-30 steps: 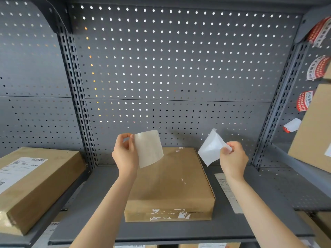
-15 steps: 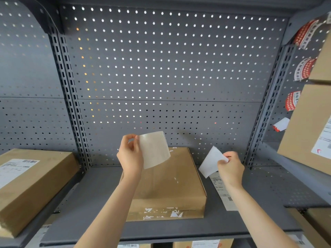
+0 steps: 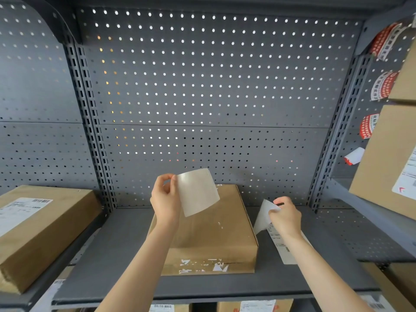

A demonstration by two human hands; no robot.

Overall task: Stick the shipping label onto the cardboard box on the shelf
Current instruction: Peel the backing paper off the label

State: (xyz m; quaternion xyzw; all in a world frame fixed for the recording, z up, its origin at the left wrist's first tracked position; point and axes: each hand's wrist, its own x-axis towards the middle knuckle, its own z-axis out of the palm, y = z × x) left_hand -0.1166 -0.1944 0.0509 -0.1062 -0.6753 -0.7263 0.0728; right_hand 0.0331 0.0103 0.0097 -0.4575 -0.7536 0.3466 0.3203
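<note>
Label [image 3: 198, 192] pinched in left hand [image 3: 165, 199], raised above cardboard box [image 3: 210, 230] on shelf [image 3: 112, 255].
Right hand [image 3: 284, 216], at 3 o'clock of the box, grips white backing paper [image 3: 262, 216] low beside it.

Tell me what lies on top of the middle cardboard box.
Only small white paper scraps lie on the box; no label is stuck. The left hand and its sheet cover the back-left part.

My left hand [image 3: 166, 200] is raised, thumb and fingers pinched; my right hand [image 3: 285, 216] reaches lower, fingers pinched, both arms outstretched.
</note>
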